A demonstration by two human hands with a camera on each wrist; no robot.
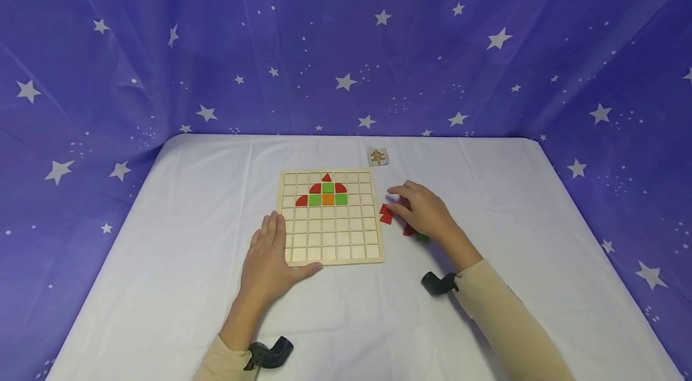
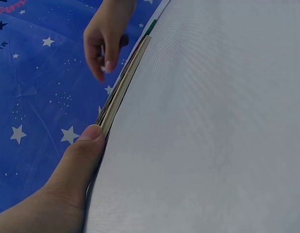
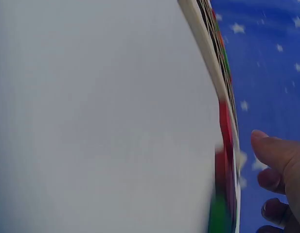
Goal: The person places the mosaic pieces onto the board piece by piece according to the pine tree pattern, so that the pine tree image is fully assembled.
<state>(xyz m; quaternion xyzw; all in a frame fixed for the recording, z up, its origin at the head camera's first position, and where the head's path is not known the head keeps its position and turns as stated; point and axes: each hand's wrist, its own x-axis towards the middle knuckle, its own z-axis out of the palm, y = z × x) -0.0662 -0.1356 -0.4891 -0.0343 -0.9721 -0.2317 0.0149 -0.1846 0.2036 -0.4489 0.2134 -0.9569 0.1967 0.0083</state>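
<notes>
Between the side edges of a white-clothed desk (image 1: pixel 162 249), the left hand (image 1: pixel 265 270), fingers straight, touches a square pale-wood grid board (image 1: pixel 336 226) bearing eight flat tiles (image 1: pixel 328 199): four red, three green, one orange. The right hand (image 1: pixel 426 210), thumb and fingers parted, hovers above loose red and green pieces (image 1: pixel 386 219). One tree-patterned card (image 1: pixel 378 157) lies near the far edge, before star-printed blue curtains (image 1: pixel 313 56).

In the head view we see a plain beige left sleeve (image 1: pixel 223 364) at the bottom, left of centre, and a matching right sleeve (image 1: pixel 508 321) at the lower right, with a dark, elbow-shaped left wrist device (image 1: pixel 273 355) and a similarly bent right wrist device (image 1: pixel 437 283) worn at their ends.
</notes>
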